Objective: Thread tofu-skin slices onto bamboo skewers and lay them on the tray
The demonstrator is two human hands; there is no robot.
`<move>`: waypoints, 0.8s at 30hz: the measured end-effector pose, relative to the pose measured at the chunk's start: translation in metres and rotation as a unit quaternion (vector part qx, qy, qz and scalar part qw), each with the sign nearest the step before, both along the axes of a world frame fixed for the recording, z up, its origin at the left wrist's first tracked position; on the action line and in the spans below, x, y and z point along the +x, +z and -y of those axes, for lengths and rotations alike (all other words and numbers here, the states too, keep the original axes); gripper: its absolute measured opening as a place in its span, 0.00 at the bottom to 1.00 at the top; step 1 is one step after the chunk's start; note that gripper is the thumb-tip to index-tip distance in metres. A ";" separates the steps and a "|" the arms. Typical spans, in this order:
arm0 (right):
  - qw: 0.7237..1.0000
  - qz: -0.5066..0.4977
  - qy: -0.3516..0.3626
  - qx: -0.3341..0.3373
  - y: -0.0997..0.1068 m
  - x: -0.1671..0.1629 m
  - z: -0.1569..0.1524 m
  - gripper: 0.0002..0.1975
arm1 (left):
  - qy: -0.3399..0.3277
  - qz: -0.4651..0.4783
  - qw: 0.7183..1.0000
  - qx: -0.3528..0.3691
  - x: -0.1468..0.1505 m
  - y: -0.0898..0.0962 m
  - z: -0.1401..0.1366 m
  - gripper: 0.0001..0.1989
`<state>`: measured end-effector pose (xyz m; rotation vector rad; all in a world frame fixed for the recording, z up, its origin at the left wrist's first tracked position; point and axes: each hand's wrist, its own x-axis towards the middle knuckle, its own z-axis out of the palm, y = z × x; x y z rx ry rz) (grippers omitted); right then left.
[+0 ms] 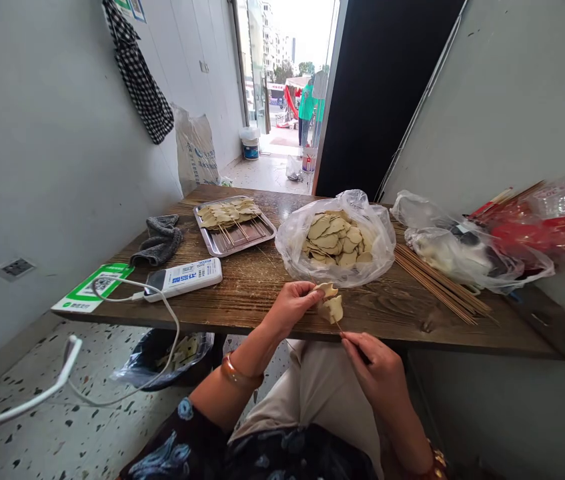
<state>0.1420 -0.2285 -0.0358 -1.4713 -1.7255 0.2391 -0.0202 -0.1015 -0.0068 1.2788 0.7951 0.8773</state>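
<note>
My right hand [369,363] pinches a thin wooden skewer [339,327] near its lower part, at the table's front edge. A pale, flat food slice [333,310] is on the skewer's upper end. My left hand [289,305] is closed on another pale slice [326,289] at the skewer's tip; whether the tip passes through it I cannot tell. Just beyond my hands, an open clear plastic bag [383,247] holds a heap of similar slices [335,237]. Farther left, a metal tray [222,251] carries several filled skewers [229,215] laid side by side.
Bare skewers [437,283] lie in a bundle on the right, beside plastic bags [462,250]. On the left are a grey cloth [159,240], a white payment device [187,277] with a cable, and a green QR card [95,288]. A lined bin [172,360] stands below the wooden table [252,293].
</note>
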 end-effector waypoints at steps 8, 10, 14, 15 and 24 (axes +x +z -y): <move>1.000 0.030 0.000 0.001 0.004 0.004 -0.002 0.11 | -0.049 -0.007 0.998 -0.035 -0.003 -0.001 -0.001 0.22; 1.000 0.014 -0.001 0.000 0.004 0.004 -0.002 0.11 | -0.050 0.028 0.996 -0.070 -0.003 -0.003 -0.001 0.22; 1.000 -0.022 -0.004 -0.008 0.002 0.004 -0.002 0.11 | -0.056 0.112 0.981 -0.150 -0.003 -0.009 0.001 0.21; 1.000 -0.028 -0.005 -0.009 0.002 0.003 -0.002 0.11 | -0.064 0.128 0.976 -0.163 -0.002 -0.010 0.001 0.20; 0.998 -0.053 -0.019 -0.004 -0.003 0.000 -0.006 0.12 | -0.058 0.175 0.958 -0.221 0.009 -0.012 0.004 0.18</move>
